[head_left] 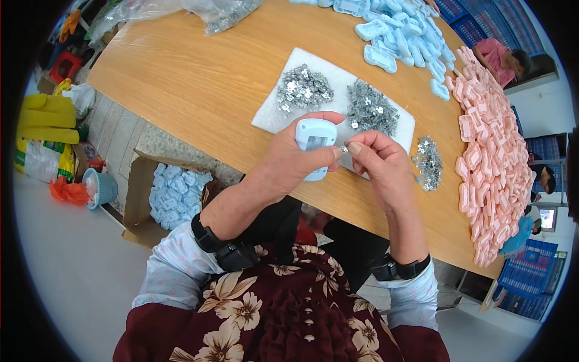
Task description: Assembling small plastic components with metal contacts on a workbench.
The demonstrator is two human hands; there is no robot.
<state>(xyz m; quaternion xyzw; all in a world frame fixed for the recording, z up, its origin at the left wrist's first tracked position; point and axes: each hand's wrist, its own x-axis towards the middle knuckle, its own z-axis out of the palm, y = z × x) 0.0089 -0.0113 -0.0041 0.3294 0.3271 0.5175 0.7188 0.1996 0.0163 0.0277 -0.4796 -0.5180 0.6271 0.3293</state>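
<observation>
My left hand (292, 154) is closed round a light blue plastic casing (316, 130) with a rectangular opening, held above the table's near edge. Between the thumb and forefinger of my right hand (377, 158) is a small shiny metal piece (344, 149), right beside the casing. Whether the piece touches the casing I cannot tell. Behind my hands lies a white foam sheet (271, 111). On it rest two heaps of small metal pieces, one on the left (304, 88) and one on the right (371, 108). A smaller metal heap (429, 164) lies on the wood to the right.
Light blue casings (405, 36) are piled at the back of the wooden table (199, 72), pink casings (491, 145) along its right side. A cardboard box (137, 196) of blue casings stands on the floor at left. Another person (497, 60) sits beyond the pink pile.
</observation>
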